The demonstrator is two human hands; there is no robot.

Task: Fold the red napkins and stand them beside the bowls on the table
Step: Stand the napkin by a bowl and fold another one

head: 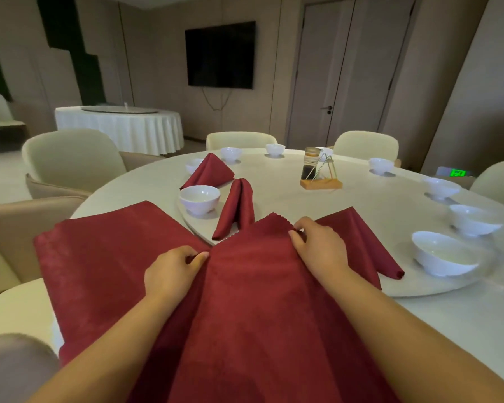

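both hands pinch one red napkin at the table edge: left hand, right hand. two folded napkins stand beside a white bowl.

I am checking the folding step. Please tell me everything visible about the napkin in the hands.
The napkin is dark red, matte cloth with a zigzag-cut top edge. It is unfolded and drapes over the near edge of the table toward the person. The left hand pinches its left side, and the right hand pinches it near the top.
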